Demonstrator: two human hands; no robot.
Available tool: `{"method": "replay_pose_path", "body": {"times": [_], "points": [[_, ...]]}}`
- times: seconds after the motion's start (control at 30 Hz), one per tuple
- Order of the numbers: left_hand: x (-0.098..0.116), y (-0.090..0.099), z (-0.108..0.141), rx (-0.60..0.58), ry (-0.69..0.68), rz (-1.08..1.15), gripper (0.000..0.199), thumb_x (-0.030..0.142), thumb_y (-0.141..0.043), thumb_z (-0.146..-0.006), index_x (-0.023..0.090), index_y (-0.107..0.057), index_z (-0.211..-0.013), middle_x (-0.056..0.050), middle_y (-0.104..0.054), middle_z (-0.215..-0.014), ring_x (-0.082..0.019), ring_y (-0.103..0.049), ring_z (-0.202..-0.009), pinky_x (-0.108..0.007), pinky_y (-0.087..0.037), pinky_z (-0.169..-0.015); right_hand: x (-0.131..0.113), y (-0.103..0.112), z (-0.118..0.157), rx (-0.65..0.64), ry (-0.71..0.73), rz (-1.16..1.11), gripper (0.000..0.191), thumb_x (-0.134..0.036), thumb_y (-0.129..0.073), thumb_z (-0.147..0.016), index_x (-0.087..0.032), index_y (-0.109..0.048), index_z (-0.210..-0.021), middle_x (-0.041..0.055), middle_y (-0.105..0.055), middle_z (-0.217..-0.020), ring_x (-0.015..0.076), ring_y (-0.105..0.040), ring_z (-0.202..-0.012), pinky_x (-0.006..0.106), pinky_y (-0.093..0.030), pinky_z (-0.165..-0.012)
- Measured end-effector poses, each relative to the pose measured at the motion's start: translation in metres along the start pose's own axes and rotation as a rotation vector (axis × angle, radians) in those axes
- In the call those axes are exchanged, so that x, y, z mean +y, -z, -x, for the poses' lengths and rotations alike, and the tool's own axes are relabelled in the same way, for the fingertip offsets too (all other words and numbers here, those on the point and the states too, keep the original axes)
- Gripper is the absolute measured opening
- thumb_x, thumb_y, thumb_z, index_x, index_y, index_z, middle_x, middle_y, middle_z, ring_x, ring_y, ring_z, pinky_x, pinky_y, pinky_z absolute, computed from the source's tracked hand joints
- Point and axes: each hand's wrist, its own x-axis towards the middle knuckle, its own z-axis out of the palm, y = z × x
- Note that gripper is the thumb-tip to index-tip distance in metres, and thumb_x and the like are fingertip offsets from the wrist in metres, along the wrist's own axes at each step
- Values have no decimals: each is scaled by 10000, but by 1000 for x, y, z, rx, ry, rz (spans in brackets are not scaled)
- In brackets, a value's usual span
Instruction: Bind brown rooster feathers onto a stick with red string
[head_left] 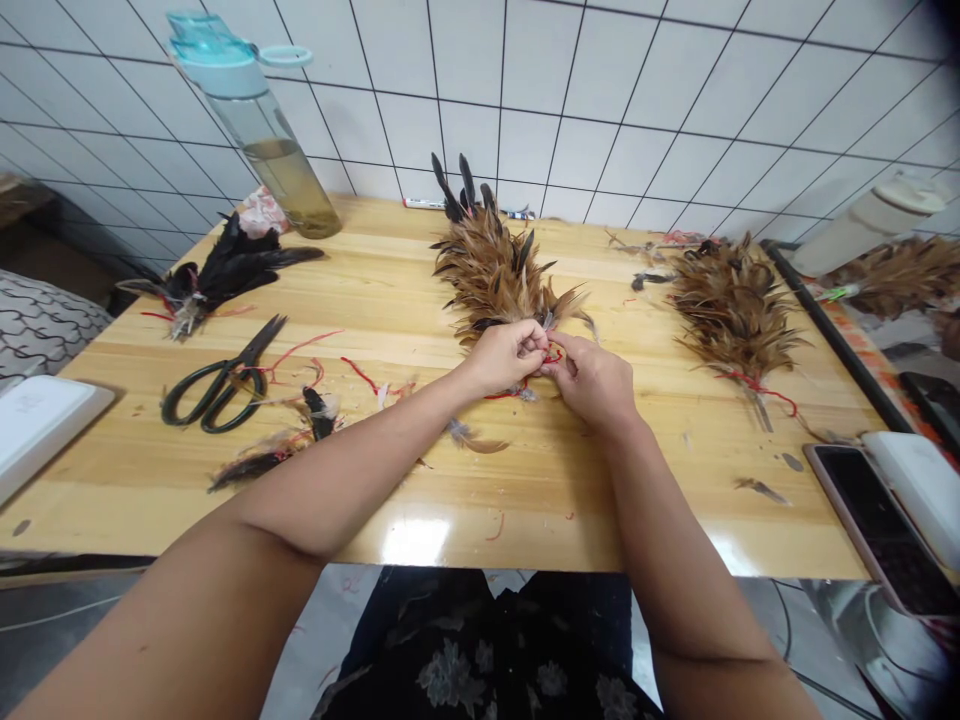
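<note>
Left hand (506,357) and right hand (598,382) met near frame centre, fingertips pressed together, apparently pinching red thread (554,354) at the lower end of a brown feather bundle (495,275); its tips pointed to the upper middle. Exact wrap hidden by fingers. Judged risk: slack in the thread could let feathers slip or splay; the loose feather (484,444) just below could snag. Further out: scissors (259,345), centre-left; second brown bundle (731,315), right; bottle (292,180), upper left.

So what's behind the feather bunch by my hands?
Behind the feather bunch, a pen shows at the left, near the wall, and something blue at the right. The bunch hides the middle, so whether they connect is unclear.
</note>
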Motion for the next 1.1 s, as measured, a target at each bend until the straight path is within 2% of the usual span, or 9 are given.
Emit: {"method": "replay_pose_path", "body": {"times": [0.17,0.47,0.63,0.83,0.97,1.1], "points": [[4,1,2,-7,-64,-115,17,146,-555,-745,153,-556,-760,66,-516,-574,-40,-432,-504,-155,-333,-525,-4,2,0,-58,1,93,288,-387,-520,-886,-290,-661,-1118,33,-723,-1011,206,-629,-863,284,-358,-631],[-12,-2,-3,7,-70,-5,62,200,-565,-778,148,-563,-810,10,-636,-672,-70,-583,-588,-165,-415,-552,-8,1,0,-79,-9,187,373,-348,-323,-963,-238,-664,-1069,70,-707,-996,193,-614,-842,277,-312,-611],[-10,-2,-2,-10,-44,39,50,148,-562,-766,146,-559,-816,10,-653,-668,-65,-599,-573,-154,-430,-539,-12,3,-2,-110,-2,225,337,-301,-330,-949,-209,-646,-1022,73,-710,-942,194,-616,-783,288,-288,-586],[-14,-6,-2,-6,56,195,70,155,-577,-776,147,-528,-826,7,-656,-636,-82,-633,-560,-164,-467,-531,-8,0,-2,-99,25,192,321,-294,-347,-940,-227,-646,-1032,55,-706,-970,192,-618,-820,290,-310,-600],[-15,-8,-3,34,117,250,91,163,-599,-770,146,-525,-820,0,-658,-636,-97,-648,-561,-177,-479,-529,-6,-4,-1,-80,6,146,345,-309,-336,-952,-240,-648,-1083,49,-709,-979,187,-623,-824,289,-324,-614],[-16,-8,-3,62,102,233,105,171,-614,-761,147,-527,-815,6,-655,-644,-87,-640,-556,-165,-465,-518,-5,-6,-1,-65,-15,120,333,-373,-371,-948,-244,-653,-1072,47,-715,-959,196,-623,-822,289,-328,-623]]}}
